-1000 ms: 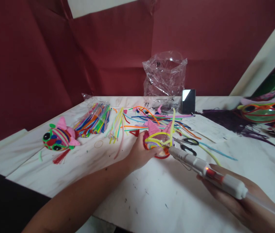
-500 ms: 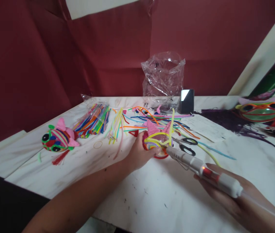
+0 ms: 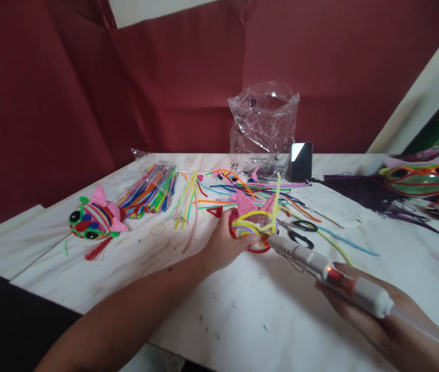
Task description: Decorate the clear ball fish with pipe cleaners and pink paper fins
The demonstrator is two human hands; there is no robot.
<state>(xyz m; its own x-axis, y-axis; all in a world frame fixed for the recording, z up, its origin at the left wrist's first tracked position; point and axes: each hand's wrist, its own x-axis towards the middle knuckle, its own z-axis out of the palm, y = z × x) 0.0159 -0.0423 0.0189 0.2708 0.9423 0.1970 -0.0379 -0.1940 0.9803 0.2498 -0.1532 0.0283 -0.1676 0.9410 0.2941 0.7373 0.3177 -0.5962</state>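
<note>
My left hand is closed on a small pipe-cleaner craft piece with pink ears, a yellow outline and a red rim. A yellow pipe cleaner stands up from its right side. In my right hand is a white hot glue gun, a small light glowing on its body and a glue stick at its rear. Its nozzle is at the lower right of the craft piece; whether it touches cannot be made out. Just behind the gun lie black-handled scissors.
A finished-looking colourful figure with a red tassel lies left. Behind are a bundle of pipe cleaners, loose strands, a clear plastic bag and an upright phone. White paper and another decorated figure are on the right.
The whole view has shifted slightly, things appearing a little further right. Both hands keep their grip, and the glue gun stays at the craft piece.
</note>
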